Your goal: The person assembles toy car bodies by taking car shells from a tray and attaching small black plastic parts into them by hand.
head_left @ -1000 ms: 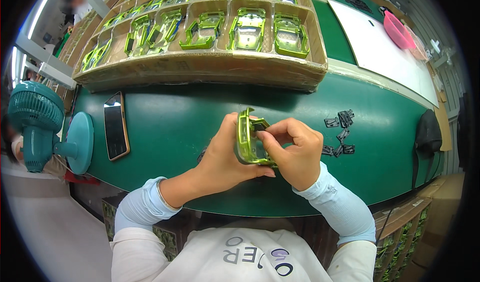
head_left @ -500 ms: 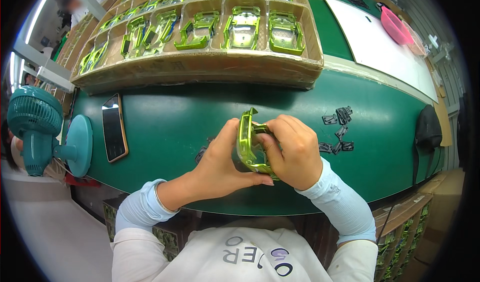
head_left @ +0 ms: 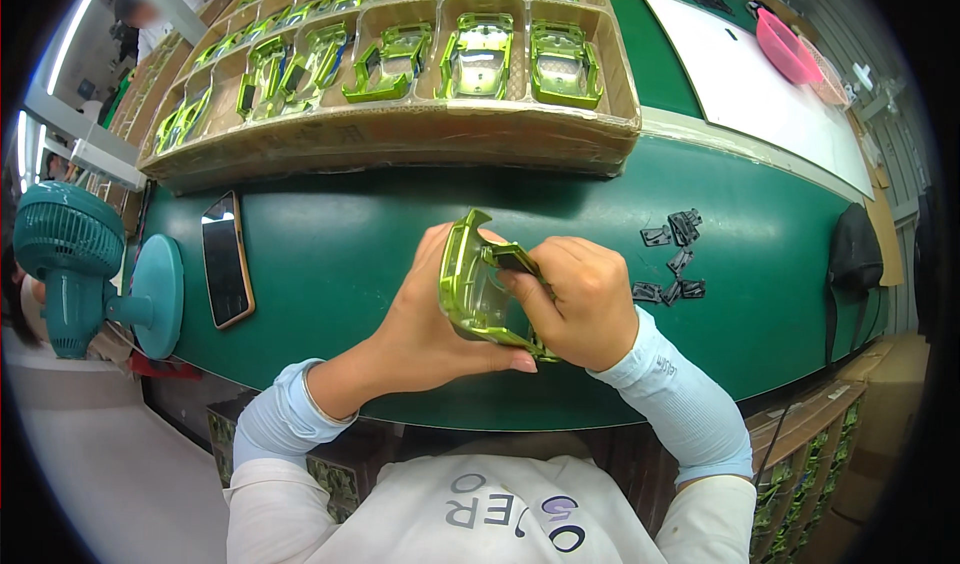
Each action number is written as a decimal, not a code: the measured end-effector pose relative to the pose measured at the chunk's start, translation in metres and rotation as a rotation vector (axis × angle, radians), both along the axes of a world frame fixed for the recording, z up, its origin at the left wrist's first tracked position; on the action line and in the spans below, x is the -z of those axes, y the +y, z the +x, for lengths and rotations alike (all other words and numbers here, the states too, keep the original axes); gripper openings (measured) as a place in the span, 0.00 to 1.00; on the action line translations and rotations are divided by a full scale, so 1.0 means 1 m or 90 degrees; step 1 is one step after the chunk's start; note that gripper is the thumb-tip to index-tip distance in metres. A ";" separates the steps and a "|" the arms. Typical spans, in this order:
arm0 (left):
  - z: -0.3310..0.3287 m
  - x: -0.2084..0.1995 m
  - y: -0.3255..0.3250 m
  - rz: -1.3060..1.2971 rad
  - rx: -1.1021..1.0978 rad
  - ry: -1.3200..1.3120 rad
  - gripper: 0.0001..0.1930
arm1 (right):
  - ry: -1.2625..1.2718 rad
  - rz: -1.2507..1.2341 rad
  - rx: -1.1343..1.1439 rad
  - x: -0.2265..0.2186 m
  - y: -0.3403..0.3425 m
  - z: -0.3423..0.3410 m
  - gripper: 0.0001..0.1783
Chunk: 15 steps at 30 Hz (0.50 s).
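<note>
A glossy green toy car body shell [head_left: 458, 276] is held tilted on its side above the table, its hollow inside partly showing. My left hand [head_left: 405, 329] is closed round its left and lower side, the thumb stretched along the bottom edge. My right hand [head_left: 585, 299] grips the shell's right side between thumb and bent fingers. A dark strip [head_left: 513, 257] shows at those fingertips; I cannot tell whether it is a separate part or belongs to the shell. Small black plastic parts [head_left: 684, 227] lie in a loose group on the table, right of my right hand.
A cardboard box [head_left: 400, 144] with divided compartments of green car shells stands at the back. On the left are a phone [head_left: 228, 259] and a teal fan [head_left: 70, 254]. A white board [head_left: 760, 94], a pink basket [head_left: 787, 49] and a black pouch [head_left: 856, 254] are on the right.
The shell has shifted slightly left and turned, so more of its hollow inside shows. Both hands keep their hold on it.
</note>
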<state>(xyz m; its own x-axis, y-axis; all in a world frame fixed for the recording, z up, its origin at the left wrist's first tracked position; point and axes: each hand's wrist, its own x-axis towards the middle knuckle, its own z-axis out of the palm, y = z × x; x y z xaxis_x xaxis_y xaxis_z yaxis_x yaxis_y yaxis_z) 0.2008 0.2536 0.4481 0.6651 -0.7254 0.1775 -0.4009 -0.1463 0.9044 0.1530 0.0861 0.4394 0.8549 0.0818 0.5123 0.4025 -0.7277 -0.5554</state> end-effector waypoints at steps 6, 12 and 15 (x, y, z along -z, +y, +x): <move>0.008 -0.001 0.002 -0.101 0.082 0.197 0.40 | 0.045 0.043 -0.047 0.004 -0.001 0.003 0.06; 0.017 0.002 0.003 -0.318 0.155 0.499 0.40 | 0.485 0.869 -0.250 -0.004 -0.003 0.007 0.15; 0.019 0.010 0.007 -0.302 0.158 0.573 0.40 | 0.600 0.843 -0.242 -0.002 -0.013 0.007 0.14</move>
